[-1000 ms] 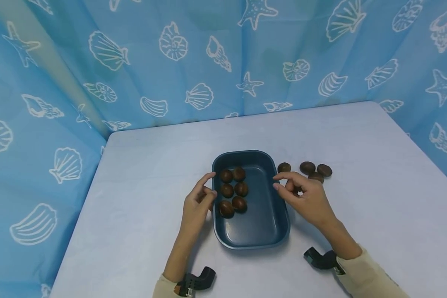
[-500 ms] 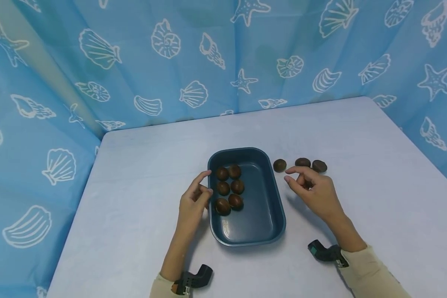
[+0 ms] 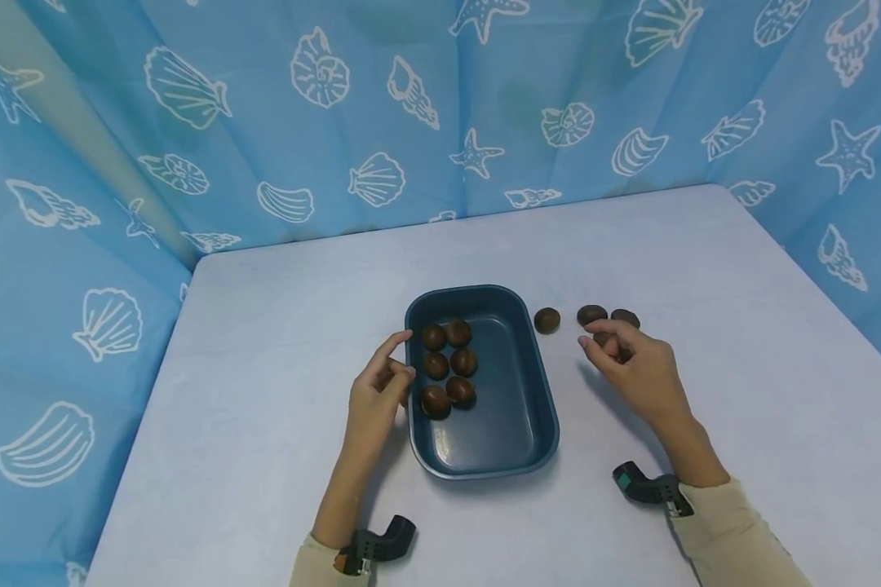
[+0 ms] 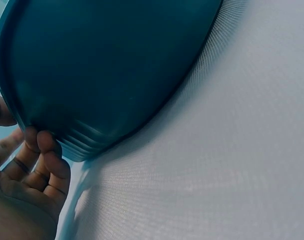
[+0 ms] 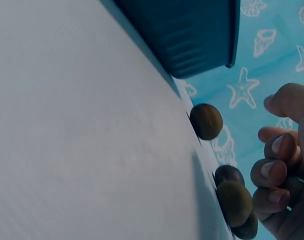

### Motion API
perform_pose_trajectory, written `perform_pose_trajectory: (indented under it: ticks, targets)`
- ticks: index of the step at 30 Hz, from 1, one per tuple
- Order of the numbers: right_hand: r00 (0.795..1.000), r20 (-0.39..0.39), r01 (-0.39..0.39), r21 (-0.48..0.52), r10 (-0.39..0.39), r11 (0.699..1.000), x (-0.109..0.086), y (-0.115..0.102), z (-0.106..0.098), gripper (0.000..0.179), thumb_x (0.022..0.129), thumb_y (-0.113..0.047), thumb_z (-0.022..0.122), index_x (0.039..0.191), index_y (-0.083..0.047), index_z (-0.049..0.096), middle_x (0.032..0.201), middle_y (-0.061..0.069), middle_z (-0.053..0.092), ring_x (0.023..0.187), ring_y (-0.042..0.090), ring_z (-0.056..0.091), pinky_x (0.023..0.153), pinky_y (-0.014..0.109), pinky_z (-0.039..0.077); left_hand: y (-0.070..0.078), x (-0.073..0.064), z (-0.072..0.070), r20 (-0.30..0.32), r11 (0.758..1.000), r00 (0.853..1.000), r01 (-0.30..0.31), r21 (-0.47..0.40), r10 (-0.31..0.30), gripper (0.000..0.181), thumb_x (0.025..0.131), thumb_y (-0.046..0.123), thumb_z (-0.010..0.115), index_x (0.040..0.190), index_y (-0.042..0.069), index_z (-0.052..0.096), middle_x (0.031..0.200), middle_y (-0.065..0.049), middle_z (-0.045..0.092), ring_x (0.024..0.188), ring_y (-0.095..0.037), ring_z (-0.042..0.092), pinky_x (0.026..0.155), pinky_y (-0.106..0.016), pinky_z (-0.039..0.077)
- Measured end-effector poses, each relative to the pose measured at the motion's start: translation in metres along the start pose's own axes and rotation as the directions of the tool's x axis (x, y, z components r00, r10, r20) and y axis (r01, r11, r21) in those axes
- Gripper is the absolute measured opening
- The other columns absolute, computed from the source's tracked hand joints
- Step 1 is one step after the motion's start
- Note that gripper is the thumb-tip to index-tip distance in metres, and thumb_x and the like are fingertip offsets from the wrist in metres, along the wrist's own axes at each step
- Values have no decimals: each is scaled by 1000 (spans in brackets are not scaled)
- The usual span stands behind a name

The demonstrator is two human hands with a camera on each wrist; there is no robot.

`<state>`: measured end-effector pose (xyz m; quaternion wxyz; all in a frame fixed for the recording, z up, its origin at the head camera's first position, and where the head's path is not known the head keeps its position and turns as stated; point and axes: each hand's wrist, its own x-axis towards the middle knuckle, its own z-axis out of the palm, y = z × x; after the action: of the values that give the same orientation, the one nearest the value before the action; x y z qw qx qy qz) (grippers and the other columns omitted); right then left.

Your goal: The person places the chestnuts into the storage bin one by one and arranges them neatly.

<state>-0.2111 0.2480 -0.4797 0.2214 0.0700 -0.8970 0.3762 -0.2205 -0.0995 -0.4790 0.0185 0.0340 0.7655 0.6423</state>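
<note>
My left hand holds the left side of a dark blue rectangular tray, thumb and index fingertips at its rim. In the left wrist view, curled fingertips touch the tray's outer wall. Several brown chestnuts lie in the tray's left half. My right hand hovers right of the tray with thumb and index apart, nothing between them. Just beyond its fingertips is a cluster of chestnuts, one partly hidden by the hand. A single chestnut sits beside the tray's right wall.
A white cloth covers the table. Behind it and along the sides hangs a blue curtain with a seashell print. A black wrist camera is strapped to the left wrist, another black camera to the right.
My right hand has moved from the tray's right rim out toward the chestnut cluster. My left hand stays at the tray's left side. The head view has shifted slightly.
</note>
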Motion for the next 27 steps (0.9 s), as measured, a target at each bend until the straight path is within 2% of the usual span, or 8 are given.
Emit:
perform_pose_trajectory:
  ticks: [10, 19, 27]
  targets:
    - [992, -4, -125, -15, 125, 992, -1, 6, -9, 20, 91, -18, 74, 107, -7, 72, 61, -2, 51, 52, 8, 41, 49, 20, 32, -1, 0, 0, 5, 1000, 1000, 2, -12, -2, 47, 96, 16, 57, 141, 29, 58, 90, -6, 57, 73, -21, 54, 63, -29, 47]
    - [978, 11, -204, -105, 207, 973, -2, 8, -11, 29, 89, -25, 76, 106, -2, 71, 63, 1, 51, 54, 12, 43, 48, 22, 33, 0, -1, -1, 10, 1000, 1000, -10, -18, 11, 47, 97, 16, 57, 142, 26, 56, 90, -6, 56, 72, -20, 54, 64, -29, 47]
    - [961, 17, -271, -147, 277, 951, -2, 10, -13, 36, 91, -28, 74, 111, 1, 69, 62, 1, 54, 54, 16, 44, 48, 26, 33, 1, -2, 0, 8, 1000, 1000, 3, -20, -3, 46, 97, 16, 57, 139, 32, 58, 90, -6, 57, 73, -20, 54, 64, -30, 47]
